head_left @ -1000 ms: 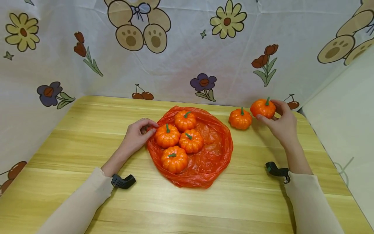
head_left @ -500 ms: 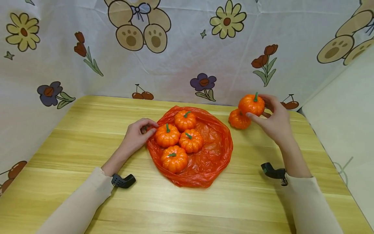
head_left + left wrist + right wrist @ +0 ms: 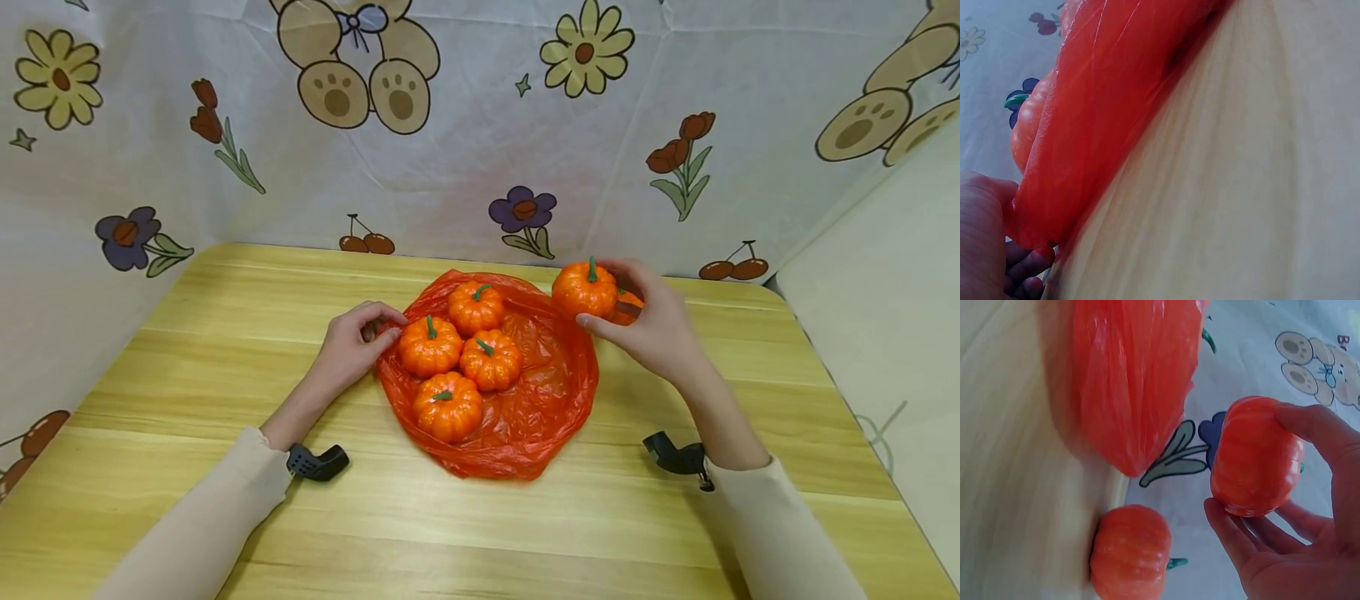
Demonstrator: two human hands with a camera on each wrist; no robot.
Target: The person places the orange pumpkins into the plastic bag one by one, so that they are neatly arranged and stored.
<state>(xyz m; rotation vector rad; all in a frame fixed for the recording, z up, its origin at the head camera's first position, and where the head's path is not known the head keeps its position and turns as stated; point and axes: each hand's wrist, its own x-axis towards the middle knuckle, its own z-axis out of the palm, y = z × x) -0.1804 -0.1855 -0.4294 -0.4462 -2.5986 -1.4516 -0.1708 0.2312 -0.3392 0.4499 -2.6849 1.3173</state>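
Note:
My right hand grips a small orange pumpkin with a green stem, between thumb and fingers. In the head view that pumpkin overlaps the upper right rim of a red plastic bag; the right wrist view shows it raised off the table. Several like pumpkins sit in the left half of the open bag. At the bag's left rim, my left hand pinches the plastic, its thumb inside and fingers beneath in the left wrist view. Another pumpkin stands on the table, mostly hidden behind my right hand in the head view.
The light wooden table carries all of this. Behind it hangs a white cloth printed with bears and flowers. A black wrist camera sits at the left cuff, another camera at the right.
My right hand has carried the held pumpkin leftward from the table's right side to the bag's rim, passing over the standing pumpkin. My left hand and the bag have stayed put.

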